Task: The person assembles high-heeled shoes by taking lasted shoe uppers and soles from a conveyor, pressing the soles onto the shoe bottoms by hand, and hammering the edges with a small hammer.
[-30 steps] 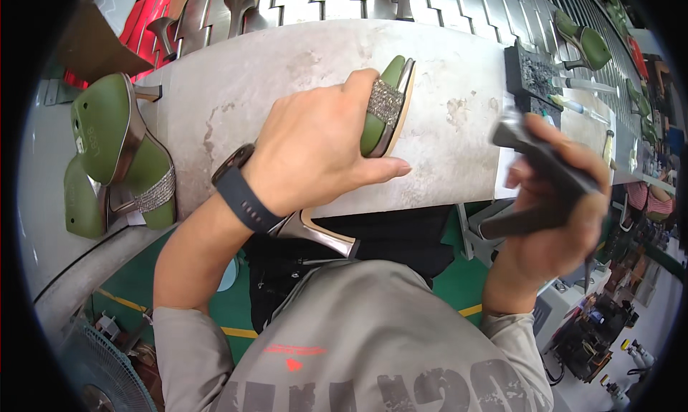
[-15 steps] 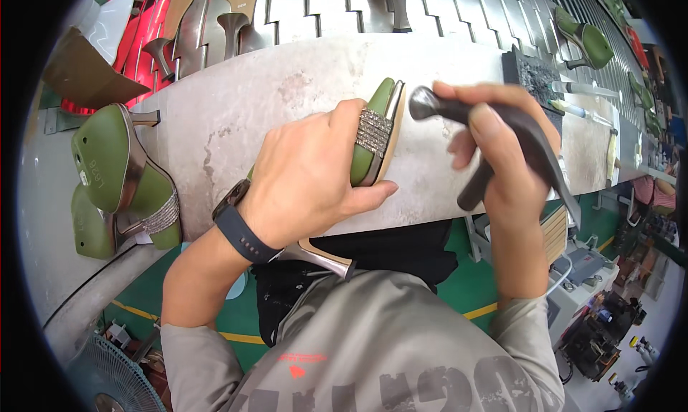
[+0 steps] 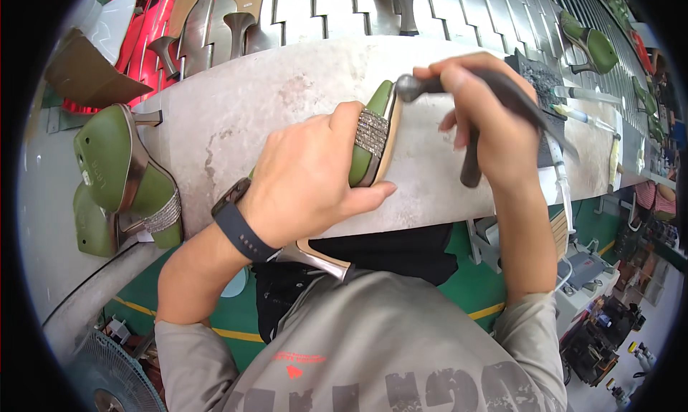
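Note:
My left hand [image 3: 297, 172] wraps over a high-heeled shoe on a green last [image 3: 373, 134], tilted on its side with its toe pointing away. A glittery strap crosses the front, and its metallic heel [image 3: 322, 260] sticks out below my wrist. The palm hides the shoe's middle. In my right hand [image 3: 494, 121] is a dark shoemaker's hammer [image 3: 470, 161], gripped round the handle and slightly blurred. Its round face lies right beside the sole edge at the toe; whether they touch I cannot tell.
Two similar shoes on green lasts [image 3: 107, 157] lie at the left on the pale worktable [image 3: 236, 89]. A metal slat conveyor [image 3: 322, 7] with more shoe parts runs behind. Syringe-like tubes [image 3: 589, 95] and a dark rough block [image 3: 534, 75] are at the right. A fan [image 3: 115, 372] stands lower left.
My right hand has brought the hammer left and slightly away from me, up against or close to the toe edge. The left hand and the shoe have stayed nearly still.

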### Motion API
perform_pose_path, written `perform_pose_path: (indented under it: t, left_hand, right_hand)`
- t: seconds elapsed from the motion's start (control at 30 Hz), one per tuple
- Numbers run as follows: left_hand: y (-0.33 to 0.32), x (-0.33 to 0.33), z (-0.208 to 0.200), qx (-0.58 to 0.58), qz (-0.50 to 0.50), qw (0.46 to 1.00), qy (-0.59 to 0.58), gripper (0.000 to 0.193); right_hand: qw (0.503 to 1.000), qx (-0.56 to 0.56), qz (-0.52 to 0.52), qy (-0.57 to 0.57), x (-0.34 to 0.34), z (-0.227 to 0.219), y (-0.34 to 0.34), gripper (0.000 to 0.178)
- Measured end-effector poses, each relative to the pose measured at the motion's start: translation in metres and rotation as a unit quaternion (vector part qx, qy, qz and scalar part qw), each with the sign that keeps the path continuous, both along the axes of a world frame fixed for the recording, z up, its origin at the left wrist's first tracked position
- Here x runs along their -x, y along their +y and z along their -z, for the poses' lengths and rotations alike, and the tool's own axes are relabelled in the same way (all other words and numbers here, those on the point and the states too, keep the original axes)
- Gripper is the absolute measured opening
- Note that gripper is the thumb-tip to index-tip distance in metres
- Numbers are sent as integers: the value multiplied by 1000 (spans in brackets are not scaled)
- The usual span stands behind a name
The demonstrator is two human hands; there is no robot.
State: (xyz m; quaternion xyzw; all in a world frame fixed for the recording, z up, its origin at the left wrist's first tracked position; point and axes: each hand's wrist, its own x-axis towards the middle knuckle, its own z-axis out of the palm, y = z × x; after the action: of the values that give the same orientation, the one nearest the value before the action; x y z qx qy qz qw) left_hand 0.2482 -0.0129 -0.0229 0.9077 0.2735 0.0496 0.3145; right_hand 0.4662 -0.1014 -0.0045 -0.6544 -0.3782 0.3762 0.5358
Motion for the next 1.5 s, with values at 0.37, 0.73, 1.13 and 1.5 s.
perform_pose_path:
  t: [0.37, 0.73, 1.13, 1.5]
  left_hand:
    - [1, 29, -91, 46, 14, 938, -344, 80]
    - [-47, 1, -59, -47, 6, 914, -403, 58]
    - [-64, 18, -30, -108, 54, 881, -458, 66]
    - [-77, 69, 81, -359, -66, 901, -236, 92]
  right_hand:
    - [994, 1, 79, 76, 8, 34, -25, 24]
    - [930, -227, -194, -214, 58, -116, -102, 50]
    - [996, -66, -44, -50, 75, -124, -83, 66]
    - [989, -34, -124, -80, 117, 20, -147, 32]
